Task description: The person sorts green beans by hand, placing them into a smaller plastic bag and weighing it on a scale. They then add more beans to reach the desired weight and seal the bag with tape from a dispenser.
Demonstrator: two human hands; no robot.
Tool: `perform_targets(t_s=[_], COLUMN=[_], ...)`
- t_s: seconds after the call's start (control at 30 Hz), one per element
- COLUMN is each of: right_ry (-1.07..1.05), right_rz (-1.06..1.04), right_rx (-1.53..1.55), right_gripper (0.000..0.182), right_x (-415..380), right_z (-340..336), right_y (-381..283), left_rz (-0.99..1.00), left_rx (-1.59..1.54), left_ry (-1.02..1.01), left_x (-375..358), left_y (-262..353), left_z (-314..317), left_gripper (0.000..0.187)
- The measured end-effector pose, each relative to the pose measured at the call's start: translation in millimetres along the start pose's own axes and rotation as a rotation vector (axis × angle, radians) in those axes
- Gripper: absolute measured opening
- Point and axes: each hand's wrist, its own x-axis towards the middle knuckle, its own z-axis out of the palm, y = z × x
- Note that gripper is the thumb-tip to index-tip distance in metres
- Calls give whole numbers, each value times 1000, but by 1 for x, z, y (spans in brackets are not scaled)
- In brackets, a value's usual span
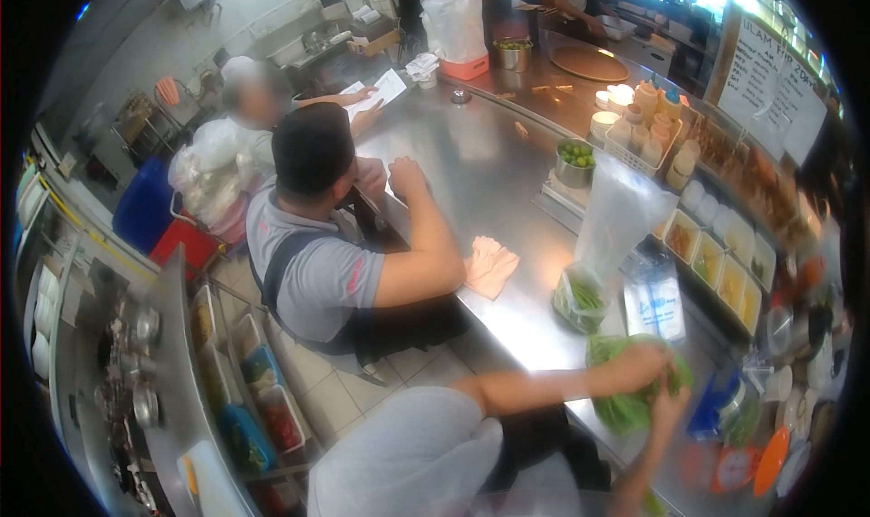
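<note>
At the lower right, a bright green bundle (625,408) lies on the steel counter, crumpled like leaves or thin plastic. My left hand (645,361) reaches over its top with the fingers curled into it. From the near side, my right hand (671,406) grips its right edge, fingers bent and close to the left hand. Just beyond stands a clear bag of green vegetables (580,298). A white packet with blue print (654,307) lies beside that bag, below a tall roll of clear plastic bags (625,209).
A co-worker in grey (317,254) leans on the counter's left edge near a pink cloth (491,267). Another person (254,96) holds papers (379,94) farther back. Ingredient trays (716,263), squeeze bottles (648,132) and a pot of green fruit (575,165) line the right.
</note>
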Motion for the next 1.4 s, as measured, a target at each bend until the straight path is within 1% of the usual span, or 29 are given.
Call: perform_targets(t_s=[0.07, 0.1, 0.13, 0.17, 0.23, 0.27, 0.33, 0.37, 0.4, 0.47, 0.5, 0.57, 0.6, 0.67, 0.7, 0.8, 0.87, 0.9, 0.97, 1.0, 1.07, 1.13, 1.2, 1.23, 1.27, 1.3, 1.33, 1.37, 1.4], right_ry=[-14, -38, -61, -53, -30, -16, -25, -44, -38, -83, -83, -3, -8, 25, 21, 14, -4, -9, -54, -61, -34, -63, -60, -61, -5, 51, 54, 128, 202], right_rz=[-18, -61, -103, -101, -186, -180, -167, -182, -177, -224, -222, -488, -486, -537, -540, -634, -660, -670, -585, -590, -614, -591, -556, -563, -488, -406, -398, -239, -82], right_rx=[-41, 20, 80, 75, 146, 141, -14, 28, 26, 41, 43, -49, -48, -135, -135, -239, -308, -305, -225, -217, -227, -248, -313, -309, -170, -35, -38, 96, 231], right_gripper=[25, 24, 22, 22, 19, 19, 16, 13, 13, 12, 12, 10, 10, 11, 11, 10, 12, 12, 12, 12, 13, 13, 16, 16, 14, 12, 12, 14, 15], right_x=[5, 14, 16, 17, 12, 8, 3, 6, 8, 12, 13, 15, 12, 4, 3, 4, 4, 3, 1, -1, -2, -2, 4, 5, 5, 4, 3, 6, 8], right_z=[3, 2, 1, 0, 11, 12, 11, 11, 9, 8, 9, 12, 14, 15, 16, 15, 13, 12, 9, 9, 6, 0, -6, -5, -4, -4, -6, -7, -9], right_y=[8, 27, 31, 32, 11, 3, -10, -6, 1, 15, 20, 25, 20, 3, 2, 1, 4, 4, 0, 0, -5, -7, 9, 14, 18, 20, 20, 18, 17], left_rz=[5, -8, -20, -15, -12, -5, -14, -88, -86, 9, 9, -8, -12, -88, -90, -68, -124, -123, -549, -551, -613, -593, -391, -349, -348, -308, -269, -272, -311], left_rx=[-2, -15, -29, -37, -91, -103, -228, -194, -199, -242, -241, -279, -278, -192, -190, -113, -424, -418, -1207, -1199, -1304, -1285, -1128, -1087, -1083, -1031, -980, -986, -995], left_ry=[13, 20, 26, 23, -42, -51, 1, -60, -66, -24, -27, 8, 9, 39, 43, 75, -32, -23, -356, -347, -461, -479, -531, -498, -496, -354, -219, -228, -186], left_x=[2, 4, 6, 8, 14, 15, 17, 17, 17, 15, 13, 11, 9, 4, 3, 0, 1, 2, 6, 7, 8, 10, 12, 14, 15, 16, 15, 11, 9], left_y=[7, 10, 12, 11, 7, 8, 7, 6, 5, 2, 3, 6, 5, 5, 2, -13, -24, -29, -39, -42, -44, -43, -42, -38, -36, -32, -28, -24, -13], left_z=[-2, -7, -11, -15, -22, -27, -34, -31, -31, -34, -36, -41, -41, -38, -36, -29, -29, -30, -33, -32, -27, -19, -15, -13, -9, -1, 7, 15, 13], left_gripper=[23, 19, 15, 15, 9, 9, 8, 7, 7, 6, 6, 5, 5, 6, 6, 8, 9, 9, 8, 8, 9, 11, 12, 12, 12, 11, 12, 12, 12])
